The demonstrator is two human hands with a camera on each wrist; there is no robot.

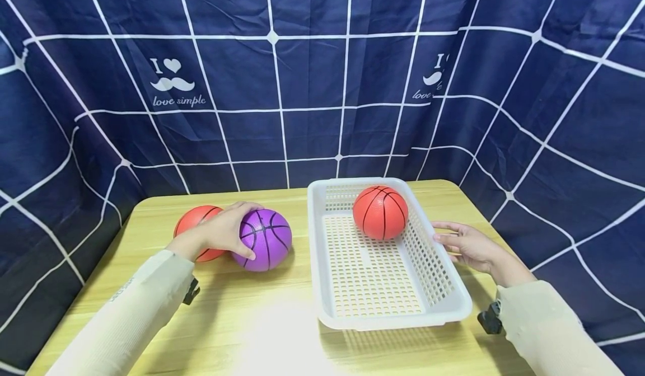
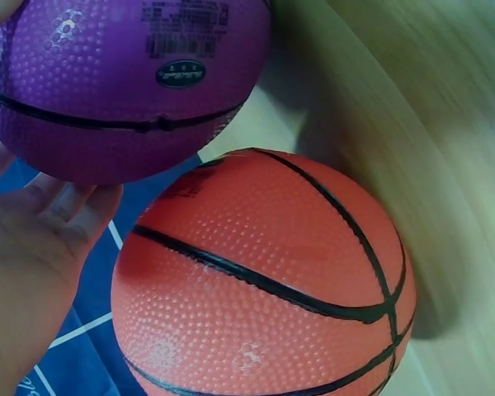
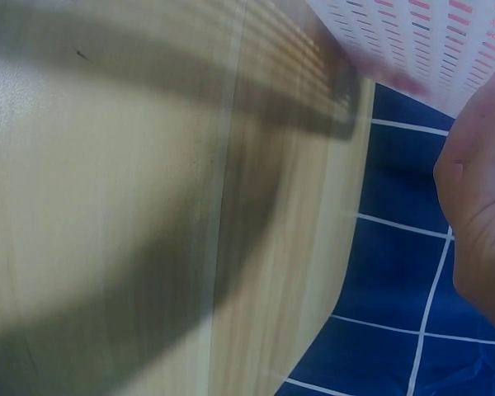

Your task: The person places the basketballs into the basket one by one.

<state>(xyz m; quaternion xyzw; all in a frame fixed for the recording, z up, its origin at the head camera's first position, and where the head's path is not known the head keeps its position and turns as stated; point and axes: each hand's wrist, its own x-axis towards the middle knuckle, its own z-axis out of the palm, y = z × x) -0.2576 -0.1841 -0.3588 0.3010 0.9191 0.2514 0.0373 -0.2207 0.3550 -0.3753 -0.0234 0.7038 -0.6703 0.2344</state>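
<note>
We see the left hand [image 1: 227, 228] reaching forward, thumb and fingers gripping the purple ball [image 1: 269, 240], round, seams crossing near its top, left of the white basket [image 1: 393, 322]. Right hand [image 1: 471, 247], fingers loosely extended, touches basket's right side; basket's long axis runs front-to-back.

Wood-grain table [image 1: 227, 309] carries basket and balls

The tabletop is pale yellow with rounded far corners and a bright patch of glare towards its near side. A white perforated basket [image 1: 393, 323] stands right of centre, its shadow falling on the wood. A red ball [image 1: 194, 217] rests on the left. Whether the purple ball [image 1: 272, 241] near it touches the surface is unclear.
</note>
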